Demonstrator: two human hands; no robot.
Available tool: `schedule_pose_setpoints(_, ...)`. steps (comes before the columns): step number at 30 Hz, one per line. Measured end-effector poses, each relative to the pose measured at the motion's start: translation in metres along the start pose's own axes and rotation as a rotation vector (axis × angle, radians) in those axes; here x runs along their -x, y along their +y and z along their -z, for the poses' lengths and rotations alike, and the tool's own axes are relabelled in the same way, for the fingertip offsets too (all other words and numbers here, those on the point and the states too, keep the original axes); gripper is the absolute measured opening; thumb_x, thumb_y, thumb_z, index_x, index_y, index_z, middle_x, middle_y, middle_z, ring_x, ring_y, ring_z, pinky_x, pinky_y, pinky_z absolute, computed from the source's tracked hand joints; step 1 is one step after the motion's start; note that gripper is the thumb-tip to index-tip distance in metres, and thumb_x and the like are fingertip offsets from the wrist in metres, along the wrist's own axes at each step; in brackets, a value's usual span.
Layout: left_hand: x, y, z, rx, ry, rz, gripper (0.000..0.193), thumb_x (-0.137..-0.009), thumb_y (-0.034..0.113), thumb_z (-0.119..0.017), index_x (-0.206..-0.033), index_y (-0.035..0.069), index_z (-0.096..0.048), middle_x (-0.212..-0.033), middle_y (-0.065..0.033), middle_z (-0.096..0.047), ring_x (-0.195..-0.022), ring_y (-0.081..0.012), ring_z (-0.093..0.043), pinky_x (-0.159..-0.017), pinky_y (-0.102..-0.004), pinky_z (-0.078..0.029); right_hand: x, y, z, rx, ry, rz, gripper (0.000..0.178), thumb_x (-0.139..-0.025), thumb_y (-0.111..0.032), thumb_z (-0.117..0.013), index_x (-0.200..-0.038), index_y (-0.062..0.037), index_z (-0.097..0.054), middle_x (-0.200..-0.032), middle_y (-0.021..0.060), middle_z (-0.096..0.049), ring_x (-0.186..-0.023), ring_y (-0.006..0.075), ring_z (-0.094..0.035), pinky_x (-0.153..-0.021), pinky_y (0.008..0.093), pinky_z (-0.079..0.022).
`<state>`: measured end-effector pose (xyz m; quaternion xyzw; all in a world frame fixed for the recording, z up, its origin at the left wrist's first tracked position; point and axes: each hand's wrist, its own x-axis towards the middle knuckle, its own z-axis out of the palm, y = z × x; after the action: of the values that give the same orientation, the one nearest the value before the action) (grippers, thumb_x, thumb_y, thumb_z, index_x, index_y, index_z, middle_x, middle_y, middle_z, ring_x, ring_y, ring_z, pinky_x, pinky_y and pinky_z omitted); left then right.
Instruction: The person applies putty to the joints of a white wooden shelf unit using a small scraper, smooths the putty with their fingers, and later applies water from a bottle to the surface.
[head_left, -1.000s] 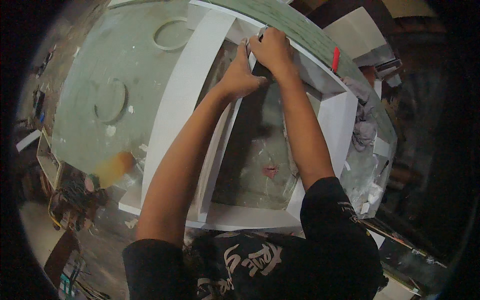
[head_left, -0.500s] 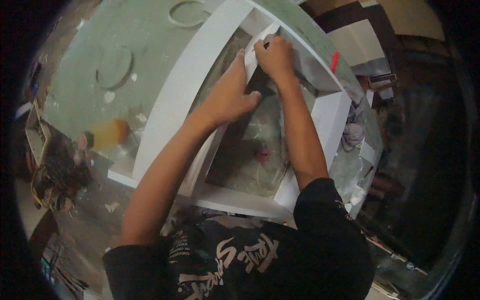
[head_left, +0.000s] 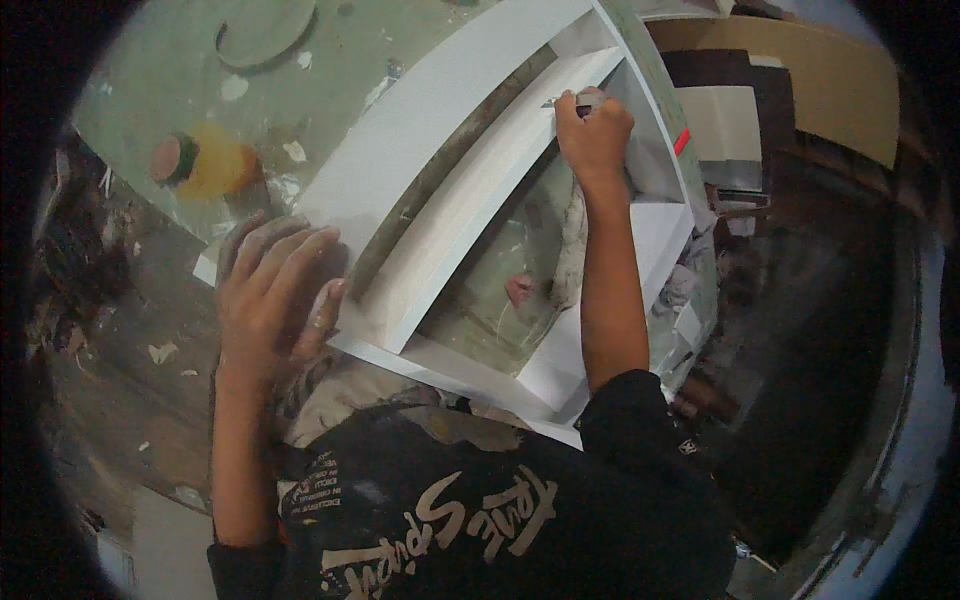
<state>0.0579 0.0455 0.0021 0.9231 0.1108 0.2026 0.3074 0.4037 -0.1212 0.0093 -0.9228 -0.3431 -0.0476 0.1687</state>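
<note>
Black cotton, one shirt, pale lettering across the chest, worn by the person at the near side of the counter. One left hand, bare, fingers apart and a little bent, at the near left corner of the frame; from where I stand I cannot tell whether it touches. One frame, white, flat-sided, lying on the counter in front of the person, its near rail close to the shirt. Inside it, one scrap, pink, seen through the opening. One slat, white, set lengthwise within the frame, a dark gap along its left side. One jar, yellow-orange, with a dull reddish end, on the counter to the left. One cloth, grey, bunched just outside the frame's right side. One right hand, over the slat's far end, fingers clamped on a small grey tool, mostly hidden, kind unclear. One red piece, slim, by the frame's far right edge. One ring, partly in view, far left. Beyond the counter, one panel, cream, and one board, tan.
</note>
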Motion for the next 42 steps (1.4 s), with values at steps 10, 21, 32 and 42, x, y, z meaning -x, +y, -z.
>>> schedule_pose_setpoints(10, 0.026, -0.024, -0.022, 0.033, 0.325, -0.073, 0.032, -0.078, 0.031, -0.064, -0.095, 0.005, -0.071, -0.078, -0.0094, -0.064, -0.068, -0.0286, -0.058, -0.063, -0.0377, -0.048, 0.032, -0.032, 0.004, -0.067, -0.067, -0.077, 0.029, -0.087, -0.02, -0.063, -0.071, 0.0048, -0.066, -0.062, 0.0203, -0.065, -0.056, 0.0315, -0.067, -0.058, 0.0414, -0.051)
schedule_pose_setpoints(21, 0.023, -0.028, -0.028, 0.07, 0.41, -0.142, 0.024, -0.068, 0.02, -0.066, -0.085, 0.002, -0.067, -0.066, -0.0087, -0.053, -0.059, -0.0266, -0.052, -0.055, -0.0368, -0.043, 0.064, -0.054, 0.004, -0.099, -0.069, -0.079, 0.03, -0.089, -0.019, -0.063, -0.071, 0.0037, -0.065, -0.061, 0.0182, -0.066, -0.054, 0.0298, -0.067, -0.055, 0.0411, -0.05)
schedule_pose_setpoints(32, 0.021, -0.027, -0.031, 0.084, 0.483, -0.152, 0.021, -0.066, 0.016, -0.067, -0.081, 0.001, -0.066, -0.064, -0.0079, -0.053, -0.057, -0.0264, -0.051, -0.053, -0.0357, -0.042, 0.074, -0.059, 0.004, -0.067, -0.063, -0.037, 0.029, -0.089, -0.018, -0.063, -0.069, 0.0034, -0.064, -0.061, 0.0184, -0.065, -0.055, 0.0319, -0.066, -0.056, 0.0418, -0.05)
schedule_pose_setpoints(42, 0.023, -0.029, -0.03, 0.081, 0.448, -0.148, 0.018, -0.076, 0.015, -0.06, -0.083, -0.001, -0.067, -0.066, -0.0111, -0.056, -0.058, -0.0271, -0.053, -0.054, -0.0358, -0.041, 0.098, -0.076, 0.001, -0.15, -0.058, -0.101, 0.029, -0.088, -0.018, -0.063, -0.07, 0.004, -0.065, -0.061, 0.0197, -0.065, -0.055, 0.0299, -0.066, -0.057, 0.0405, -0.05)
